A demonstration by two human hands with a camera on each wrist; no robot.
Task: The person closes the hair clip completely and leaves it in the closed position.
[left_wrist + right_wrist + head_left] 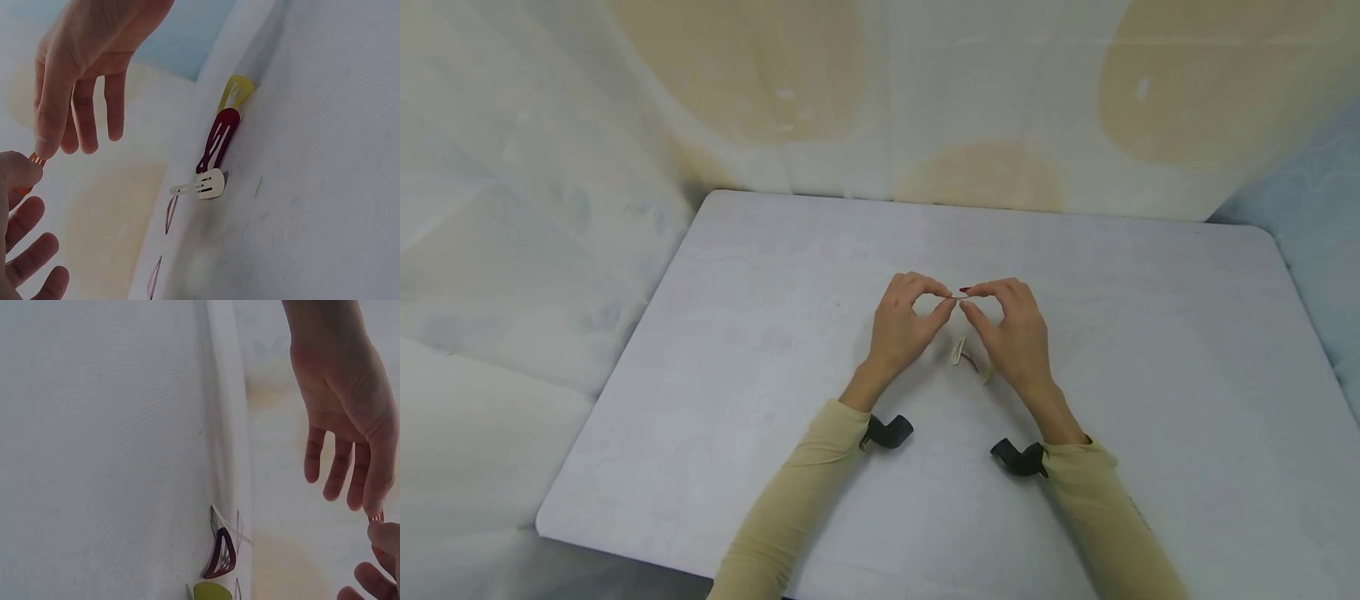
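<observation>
Both hands up over mid-table, fingertips meeting. Left hand (901, 321) and right hand (1011, 333) each pinch one end of a small orange hair clip (960, 296), thumb + index, other fingers loosely spread. Clip is held in the air between them, off the table (1150, 350). Left wrist view shows only its tip poking out of the pinch, so can't tell if it's snapped open or closed.

On the table just under the right hand, a little heap of other clips: cream clip (203, 184) lying partly open, maroon clip (219, 140) touching it, yellow clip (235, 92) past that. Head view shows only the cream one plainly; rest hidden by the palm. Poss. more clips at the table edge in the wrist views, too thin to call.

Progress, as a judgement: one clip in hand being worked, at least 3 left untouched in the heap, no separate done pile visible, so looks early.
</observation>
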